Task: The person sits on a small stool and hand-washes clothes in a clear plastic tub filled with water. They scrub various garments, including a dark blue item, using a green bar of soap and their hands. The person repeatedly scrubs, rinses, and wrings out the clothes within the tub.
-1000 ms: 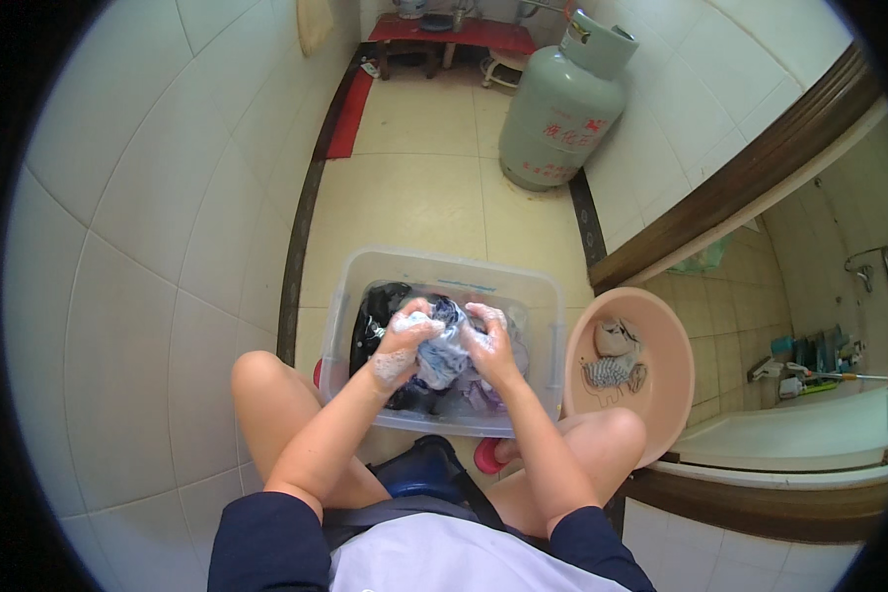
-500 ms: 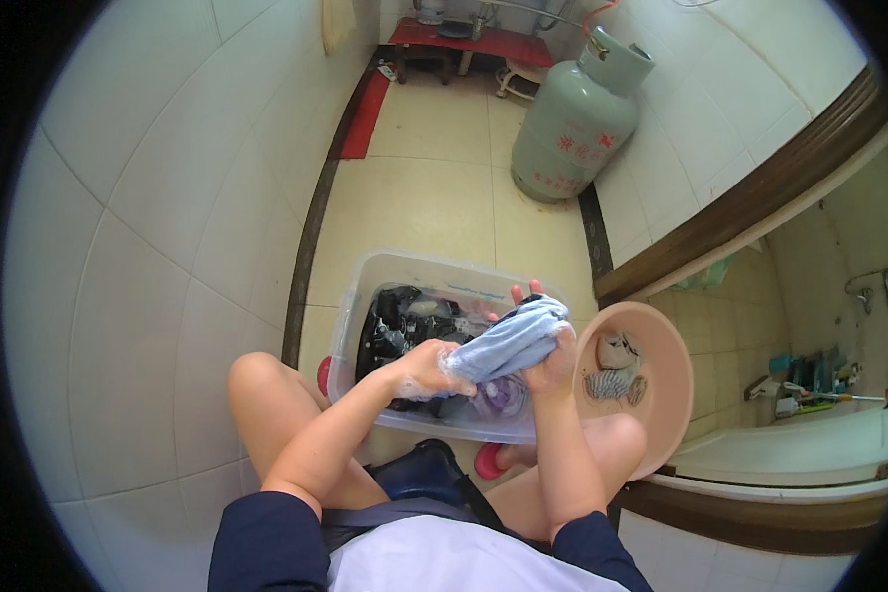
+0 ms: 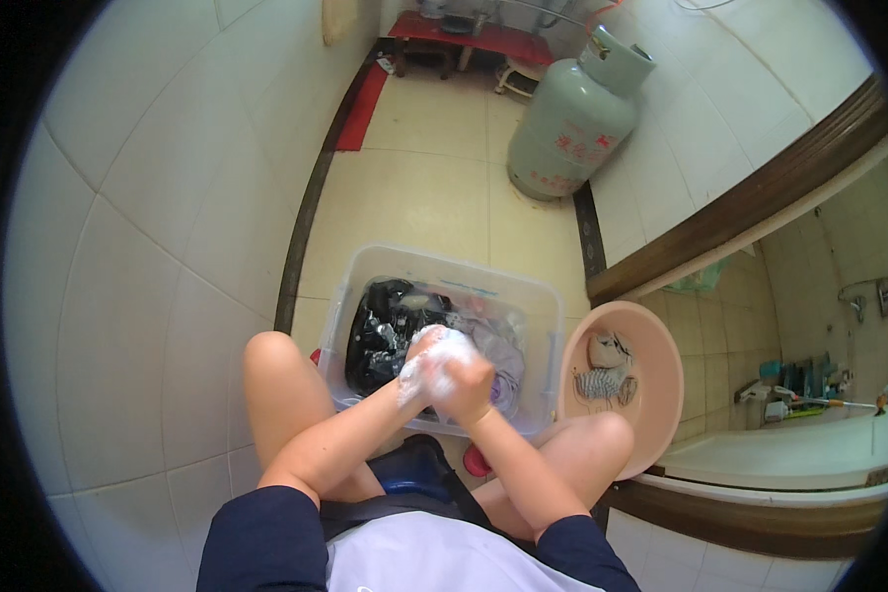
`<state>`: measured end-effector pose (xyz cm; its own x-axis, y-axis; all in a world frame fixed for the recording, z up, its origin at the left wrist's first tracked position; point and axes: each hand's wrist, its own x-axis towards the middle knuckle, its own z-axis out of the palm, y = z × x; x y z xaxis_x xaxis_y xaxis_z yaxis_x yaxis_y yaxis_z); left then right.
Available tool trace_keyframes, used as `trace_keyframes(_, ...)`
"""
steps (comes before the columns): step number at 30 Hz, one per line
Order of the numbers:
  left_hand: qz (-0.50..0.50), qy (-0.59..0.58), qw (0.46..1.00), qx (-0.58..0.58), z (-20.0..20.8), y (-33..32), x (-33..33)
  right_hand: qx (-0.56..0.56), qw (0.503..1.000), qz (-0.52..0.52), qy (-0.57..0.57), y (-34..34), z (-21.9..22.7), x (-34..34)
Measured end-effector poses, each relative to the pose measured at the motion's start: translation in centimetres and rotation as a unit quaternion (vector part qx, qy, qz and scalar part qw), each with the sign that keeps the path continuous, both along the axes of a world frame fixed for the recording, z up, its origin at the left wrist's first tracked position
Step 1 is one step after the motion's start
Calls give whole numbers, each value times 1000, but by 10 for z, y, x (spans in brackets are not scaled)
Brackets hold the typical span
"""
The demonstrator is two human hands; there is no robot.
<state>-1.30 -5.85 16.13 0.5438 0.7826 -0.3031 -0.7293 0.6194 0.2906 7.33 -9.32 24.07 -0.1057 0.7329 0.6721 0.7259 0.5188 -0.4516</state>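
Observation:
Over the clear plastic tub (image 3: 548,296), my two hands are pressed together and covered in white foam. My left hand (image 3: 426,357) is closed, its fingers mostly hidden by suds and by the other hand. My right hand (image 3: 466,387) is curled against it like a fist, blurred by motion. Whatever lies between them is hidden; the light blue cloth cannot be made out there. Beneath them, black wet clothing (image 3: 380,331) fills the tub's left side. Greyish-lavender cloth (image 3: 503,355) lies on its right side.
A peach basin (image 3: 661,395) with a patterned garment (image 3: 607,380) stands at the tub's right. Farther off, a grey-green gas cylinder (image 3: 572,128) stands by the right wall. A red low bench (image 3: 474,44) is at the far end. A wooden door frame (image 3: 740,197) borders the right side.
My right hand has come down and left from the tub's right side to meet my left hand. The light blue cloth stretched between them is no longer visible; foam covers both hands.

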Motion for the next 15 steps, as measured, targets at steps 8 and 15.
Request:
trace_keyframes(8,-2,410,886,216,2,-8,-3,-17,989,120,83,-4,-7,5)
trace_keyframes(15,-109,135,980,95,65,-4,-9,-206,912,-126,330,37,-48,56)
